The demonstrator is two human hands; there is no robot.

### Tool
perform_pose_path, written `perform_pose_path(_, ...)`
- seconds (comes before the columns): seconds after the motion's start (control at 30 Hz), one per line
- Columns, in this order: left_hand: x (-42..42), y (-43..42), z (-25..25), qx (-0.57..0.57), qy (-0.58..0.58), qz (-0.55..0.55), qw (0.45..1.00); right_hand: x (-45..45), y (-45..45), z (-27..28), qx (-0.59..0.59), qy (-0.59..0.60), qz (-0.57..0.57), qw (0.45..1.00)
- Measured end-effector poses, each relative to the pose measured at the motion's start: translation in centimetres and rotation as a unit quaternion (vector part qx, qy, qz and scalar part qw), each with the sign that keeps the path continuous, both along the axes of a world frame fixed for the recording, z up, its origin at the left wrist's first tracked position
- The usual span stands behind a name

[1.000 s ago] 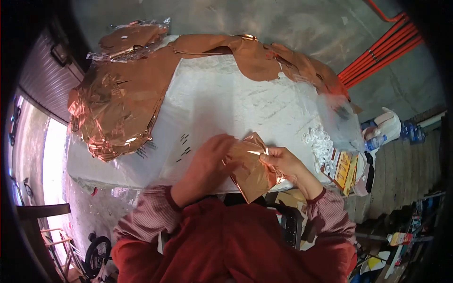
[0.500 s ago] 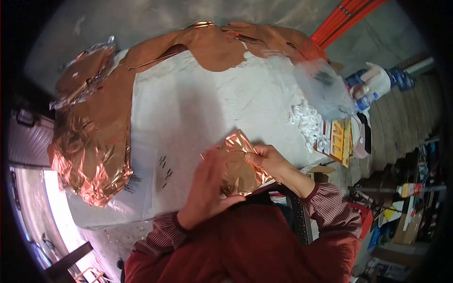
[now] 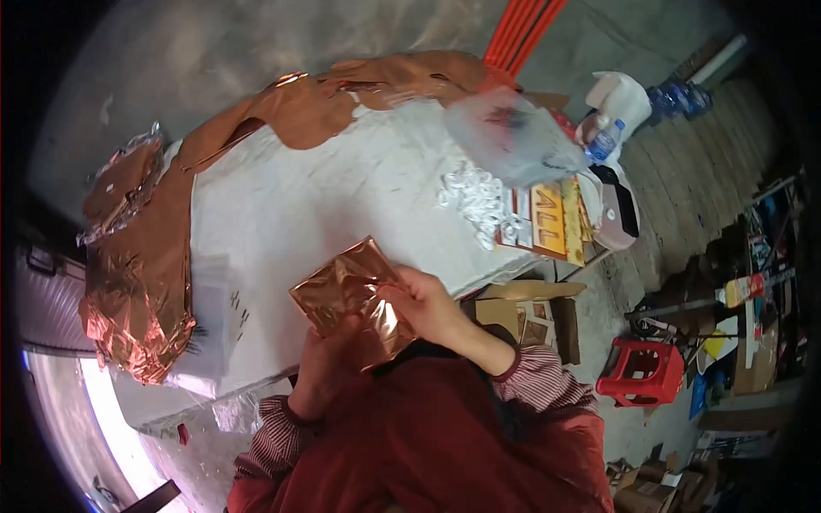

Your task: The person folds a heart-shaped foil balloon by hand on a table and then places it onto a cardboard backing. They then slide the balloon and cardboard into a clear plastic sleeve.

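Shiny, creased copper foil square [image 3: 335,289], right hand [image 3: 424,304] pinching its side, left hand [image 3: 323,362] holding its lower edge, scuffed white tabletop [image 3: 256,209]

Floor [image 3: 590,393]: pale grey, stained. Table [image 3: 256,188]: white top, at centre. Stool [image 3: 643,372]: red plastic, right of table, standing apart. Slats [image 3: 701,184]: grey-brown, upper right. Rack [image 3: 778,278]: cluttered, far right; cartons [image 3: 646,496] below. Ribbed panel [image 3: 53,303]: left edge. Light [image 3: 111,410]: glaring white strip, lower left, violet fringe. Grey expanse [image 3: 385,30] beyond table: mottled with soft light; floor or wall, cannot tell.
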State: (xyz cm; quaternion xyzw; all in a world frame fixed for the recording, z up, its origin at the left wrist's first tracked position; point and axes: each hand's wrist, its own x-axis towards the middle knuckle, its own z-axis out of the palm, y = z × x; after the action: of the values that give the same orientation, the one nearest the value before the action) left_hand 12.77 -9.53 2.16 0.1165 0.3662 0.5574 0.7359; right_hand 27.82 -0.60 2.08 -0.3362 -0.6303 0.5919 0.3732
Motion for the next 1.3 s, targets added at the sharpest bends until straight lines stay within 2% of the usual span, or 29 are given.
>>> perform_pose_path(0.07,1.9,0.4,2.3,0.025,-0.015,0.067,0.997,1.1,0.2,0.5,0.079,-0.026,0.013,0.996)
perform_pose_path(0.1,2.4,0.6,1.9,0.027,-0.013,0.060,0.998,1.6,0.1,2.0,0.012,-0.048,0.016,0.999)
perform_pose_path(0.17,2.3,0.7,0.5,0.074,0.103,0.074,0.989,2.2,0.4,1.6,0.008,-0.040,0.012,0.999)
perform_pose_path(0.2,1.7,0.5,0.3,0.074,0.106,0.068,0.989,2.3,0.6,1.1,-0.001,-0.035,0.015,0.999)
perform_pose_path(0.27,0.7,0.9,0.6,0.028,0.178,-0.054,0.982,2.7,1.2,0.9,0.009,-0.035,0.014,0.999)
perform_pose_path(0.3,1.4,1.4,0.8,0.028,0.180,-0.062,0.981,3.0,1.4,1.2,-0.009,-0.036,0.009,0.999)
perform_pose_path(0.33,2.5,1.9,1.4,0.027,0.162,-0.007,0.986,3.2,1.5,1.3,-0.028,-0.036,0.006,0.999)
perform_pose_path(0.37,3.1,2.5,1.8,0.027,0.146,0.048,0.988,3.4,2.0,0.9,0.023,-0.046,-0.008,0.999)
perform_pose_path(0.5,3.6,4.5,0.4,0.035,0.115,-0.015,0.993,5.9,3.0,0.0,-0.036,-0.035,0.002,0.999)
perform_pose_path(0.57,4.3,5.5,-0.2,0.053,0.054,0.016,0.997,9.5,3.1,0.4,0.072,-0.046,-0.067,0.994)
perform_pose_path(0.6,4.3,6.1,-0.1,0.054,0.051,0.010,0.997,12.0,3.6,1.0,0.126,-0.080,-0.127,0.981)
perform_pose_path(0.67,3.4,6.8,0.2,0.066,0.070,0.031,0.995,18.1,5.0,3.4,0.240,-0.287,-0.215,0.902)
perform_pose_path(0.73,1.3,6.7,-0.6,0.031,0.171,0.028,0.984,23.6,7.6,3.6,0.314,-0.391,-0.150,0.852)
perform_pose_path(0.77,1.1,6.6,-0.4,0.024,0.152,0.041,0.987,24.9,8.6,4.0,0.311,-0.417,-0.122,0.845)
perform_pose_path(0.87,0.2,6.6,-1.9,0.015,0.142,0.074,0.987,25.0,10.8,3.0,0.316,-0.422,-0.062,0.847)
perform_pose_path(0.9,0.0,6.4,-2.5,0.008,0.151,0.091,0.984,24.1,11.4,3.0,0.367,-0.429,-0.025,0.825)
perform_pose_path(0.93,0.2,6.2,-2.3,0.008,0.151,0.094,0.984,22.9,11.5,2.6,0.369,-0.427,-0.023,0.825)
perform_pose_path(1.03,1.0,5.5,-1.6,-0.023,0.084,0.133,0.987,19.2,11.3,0.6,0.363,-0.452,-0.033,0.814)
perform_pose_path(1.2,-0.2,4.6,-2.8,-0.020,0.114,0.138,0.984,14.5,11.7,-1.6,0.383,-0.421,-0.114,0.814)
perform_pose_path(1.27,-0.4,4.7,-2.6,-0.011,0.124,0.125,0.984,14.6,12.3,-1.5,0.359,-0.411,-0.122,0.829)
perform_pose_path(1.3,-0.3,4.6,-2.0,-0.013,0.125,0.120,0.985,14.8,12.9,-1.9,0.339,-0.340,-0.117,0.869)
